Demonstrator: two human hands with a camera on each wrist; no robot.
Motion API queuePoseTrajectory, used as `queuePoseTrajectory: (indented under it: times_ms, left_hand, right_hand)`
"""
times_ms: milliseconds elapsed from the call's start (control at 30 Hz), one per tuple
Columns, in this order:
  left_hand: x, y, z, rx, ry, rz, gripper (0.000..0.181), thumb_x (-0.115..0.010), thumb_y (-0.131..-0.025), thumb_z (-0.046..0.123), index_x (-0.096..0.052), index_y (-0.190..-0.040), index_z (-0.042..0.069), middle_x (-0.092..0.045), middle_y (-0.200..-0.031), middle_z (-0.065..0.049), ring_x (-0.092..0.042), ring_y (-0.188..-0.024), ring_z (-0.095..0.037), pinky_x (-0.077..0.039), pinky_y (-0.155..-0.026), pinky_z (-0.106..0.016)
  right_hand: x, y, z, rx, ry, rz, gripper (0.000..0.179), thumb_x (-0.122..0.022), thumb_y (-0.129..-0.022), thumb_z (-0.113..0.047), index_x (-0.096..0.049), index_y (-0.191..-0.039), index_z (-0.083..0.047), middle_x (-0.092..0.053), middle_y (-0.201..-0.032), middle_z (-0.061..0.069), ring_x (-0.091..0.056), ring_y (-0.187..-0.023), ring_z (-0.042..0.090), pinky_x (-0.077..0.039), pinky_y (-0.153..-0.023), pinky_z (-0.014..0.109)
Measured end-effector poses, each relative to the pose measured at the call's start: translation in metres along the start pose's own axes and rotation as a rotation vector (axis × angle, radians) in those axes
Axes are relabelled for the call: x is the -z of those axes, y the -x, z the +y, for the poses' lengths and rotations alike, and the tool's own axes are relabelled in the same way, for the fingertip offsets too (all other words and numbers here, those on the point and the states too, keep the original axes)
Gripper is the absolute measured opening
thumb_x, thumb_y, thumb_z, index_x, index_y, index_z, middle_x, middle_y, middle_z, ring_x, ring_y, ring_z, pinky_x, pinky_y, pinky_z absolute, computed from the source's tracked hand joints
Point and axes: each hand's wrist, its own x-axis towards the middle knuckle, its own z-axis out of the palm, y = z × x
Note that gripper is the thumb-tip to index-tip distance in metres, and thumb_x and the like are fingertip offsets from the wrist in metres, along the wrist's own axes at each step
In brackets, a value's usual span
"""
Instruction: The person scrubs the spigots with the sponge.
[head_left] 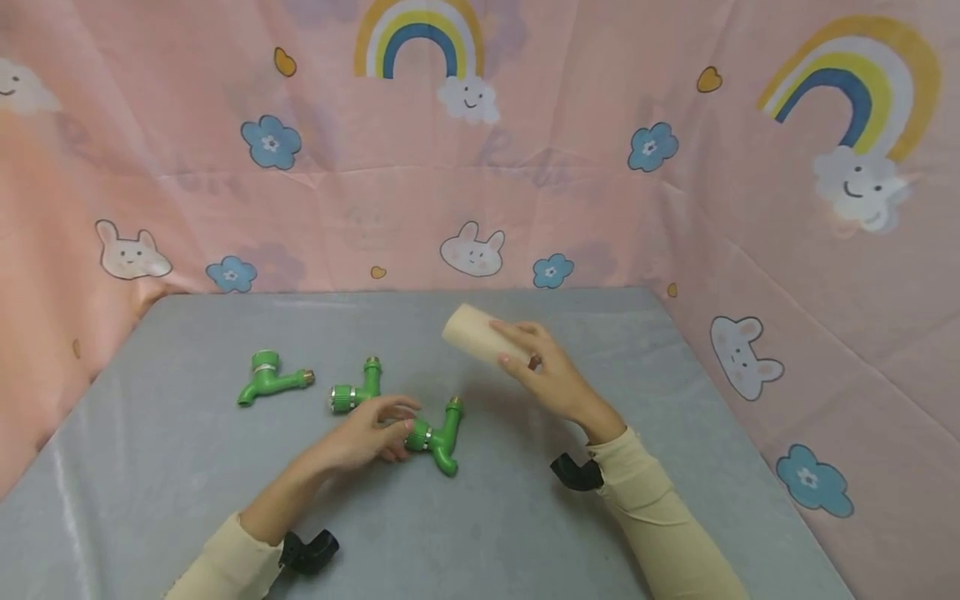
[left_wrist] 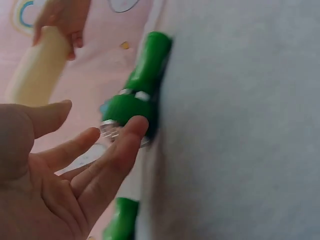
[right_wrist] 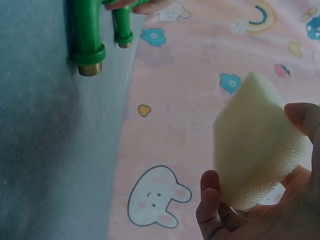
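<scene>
Pink rainbow-print cloth (head_left: 555, 100) is backing a grey table (head_left: 487, 533), and in the head view the right hand (head_left: 546, 371) is holding a pale sponge (head_left: 476, 333) aloft, apparently keeping it off three green taps (head_left: 447, 435). At the left wrist, the left hand (left_wrist: 55, 192) is hanging loosely spread by a tap's knob (left_wrist: 127, 109), contact uncertain; at the right, fingers (right_wrist: 208, 205) are pinching the sponge's sides.

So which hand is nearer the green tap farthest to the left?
The person's left hand: it is to the right of the leftmost green tap, by the rightmost tap. The right hand is much farther right, holding a cream sponge.
</scene>
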Motion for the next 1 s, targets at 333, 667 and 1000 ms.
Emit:
queuePoseTrajectory:
  times_ms: [333, 667, 1000]
  left_hand:
    - [0.040, 0.013, 0.017, -0.073, -0.096, 0.246, 0.039, -0.054, -0.106, 0.022, -0.055, -0.137, -0.003, -0.060, -0.135, -0.029, -0.066, -0.111, -0.041, -0.061, -0.073, -0.043]
    - [0.059, 0.018, 0.004, 0.067, -0.417, 0.386, 0.053, -0.062, -0.101, 0.019, -0.045, -0.149, 0.003, -0.039, -0.153, -0.033, -0.052, -0.129, -0.052, -0.047, -0.102, -0.064]
    - [0.067, 0.012, -0.021, 0.145, -0.496, 0.285, 0.042, -0.066, -0.098, 0.013, -0.058, -0.134, -0.006, -0.062, -0.126, -0.033, -0.062, -0.116, -0.047, -0.053, -0.094, -0.057]
  right_hand:
    - [-0.004, -0.002, 0.001, 0.014, 0.017, -0.029, 0.052, -0.061, -0.102, -0.023, -0.048, -0.152, -0.018, -0.047, -0.144, 0.020, -0.051, -0.113, 0.031, -0.044, -0.083, 0.034]
    - [-0.007, 0.000, 0.003, 0.044, 0.018, -0.038, 0.052, -0.062, -0.101, -0.021, -0.049, -0.151, -0.016, -0.048, -0.142, 0.021, -0.051, -0.112, 0.031, -0.048, -0.083, 0.041]
    - [-0.011, -0.001, 0.003, 0.059, 0.012, -0.057, 0.052, -0.062, -0.101, -0.022, -0.049, -0.151, -0.016, -0.047, -0.143, 0.021, -0.052, -0.114, 0.032, -0.050, -0.085, 0.048]
